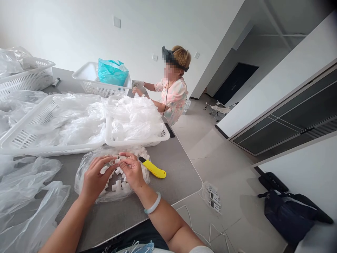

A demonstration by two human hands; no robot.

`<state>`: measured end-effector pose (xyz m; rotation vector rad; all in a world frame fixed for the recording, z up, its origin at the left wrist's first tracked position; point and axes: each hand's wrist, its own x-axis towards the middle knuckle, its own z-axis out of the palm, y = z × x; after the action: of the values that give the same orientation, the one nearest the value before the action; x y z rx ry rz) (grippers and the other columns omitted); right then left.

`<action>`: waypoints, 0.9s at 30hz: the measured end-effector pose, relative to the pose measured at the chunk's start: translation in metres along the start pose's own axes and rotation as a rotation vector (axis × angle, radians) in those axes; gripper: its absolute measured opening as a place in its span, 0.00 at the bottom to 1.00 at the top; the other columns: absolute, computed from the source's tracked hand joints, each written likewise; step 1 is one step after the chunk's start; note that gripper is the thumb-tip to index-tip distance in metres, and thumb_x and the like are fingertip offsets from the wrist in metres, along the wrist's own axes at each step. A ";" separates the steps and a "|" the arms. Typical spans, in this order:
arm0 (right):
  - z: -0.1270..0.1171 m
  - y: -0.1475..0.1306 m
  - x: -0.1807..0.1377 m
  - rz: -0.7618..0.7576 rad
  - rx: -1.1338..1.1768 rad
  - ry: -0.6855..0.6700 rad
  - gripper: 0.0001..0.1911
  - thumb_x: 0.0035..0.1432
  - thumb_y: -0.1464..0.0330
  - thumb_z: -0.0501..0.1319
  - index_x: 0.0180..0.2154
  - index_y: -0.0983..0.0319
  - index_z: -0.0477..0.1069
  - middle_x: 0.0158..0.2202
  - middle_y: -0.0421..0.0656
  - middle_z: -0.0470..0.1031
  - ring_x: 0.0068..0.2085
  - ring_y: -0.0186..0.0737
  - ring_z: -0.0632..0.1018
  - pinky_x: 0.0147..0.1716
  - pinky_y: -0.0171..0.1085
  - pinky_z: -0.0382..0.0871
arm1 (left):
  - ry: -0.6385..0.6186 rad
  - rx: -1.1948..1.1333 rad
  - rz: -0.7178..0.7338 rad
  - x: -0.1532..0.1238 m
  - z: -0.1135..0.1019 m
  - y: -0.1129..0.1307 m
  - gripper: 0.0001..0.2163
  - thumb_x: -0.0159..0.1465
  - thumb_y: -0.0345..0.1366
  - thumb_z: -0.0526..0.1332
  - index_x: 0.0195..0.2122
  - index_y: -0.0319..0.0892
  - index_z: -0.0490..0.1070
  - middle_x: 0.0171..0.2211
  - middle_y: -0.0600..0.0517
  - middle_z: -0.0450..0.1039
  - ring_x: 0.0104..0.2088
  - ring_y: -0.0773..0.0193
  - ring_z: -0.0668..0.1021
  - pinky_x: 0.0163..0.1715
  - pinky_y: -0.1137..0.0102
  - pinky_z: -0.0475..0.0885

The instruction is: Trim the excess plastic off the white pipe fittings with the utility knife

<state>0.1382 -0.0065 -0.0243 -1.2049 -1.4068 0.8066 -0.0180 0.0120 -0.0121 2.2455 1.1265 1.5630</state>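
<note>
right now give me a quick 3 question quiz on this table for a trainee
1. Which wrist wears the pale bangle, left or right?
2. True or false: the yellow utility knife lies on the table beside the clear plastic bag of small white pieces.
3. What colour is the bag in the white basket nearest the seated co-worker?

Key: 1. right; 2. true; 3. teal

Crinkled, glossy clear plastic bag (pixel 83 175)
</note>
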 end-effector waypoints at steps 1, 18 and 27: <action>0.000 0.001 0.000 -0.019 -0.043 0.049 0.11 0.69 0.62 0.66 0.37 0.58 0.84 0.53 0.48 0.81 0.59 0.46 0.79 0.59 0.44 0.76 | 0.005 0.018 0.004 0.000 0.000 -0.001 0.08 0.74 0.45 0.62 0.43 0.50 0.78 0.39 0.51 0.83 0.39 0.54 0.83 0.40 0.62 0.79; 0.012 0.015 -0.002 -0.394 -0.509 -0.075 0.14 0.63 0.77 0.59 0.43 0.59 0.81 0.63 0.52 0.73 0.67 0.52 0.70 0.67 0.54 0.72 | 0.040 0.260 0.271 -0.011 0.006 -0.024 0.11 0.74 0.34 0.60 0.46 0.52 0.83 0.38 0.49 0.84 0.43 0.53 0.83 0.49 0.60 0.75; 0.012 0.010 -0.003 -0.377 -0.252 0.195 0.13 0.69 0.69 0.57 0.50 0.56 0.77 0.45 0.49 0.80 0.51 0.48 0.80 0.51 0.48 0.81 | 0.023 0.073 -0.072 -0.005 -0.002 -0.024 0.10 0.71 0.44 0.63 0.46 0.49 0.83 0.35 0.49 0.82 0.32 0.58 0.81 0.33 0.68 0.76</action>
<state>0.1292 -0.0051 -0.0373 -1.1221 -1.5406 0.2497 -0.0322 0.0248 -0.0282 2.2110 1.2749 1.5479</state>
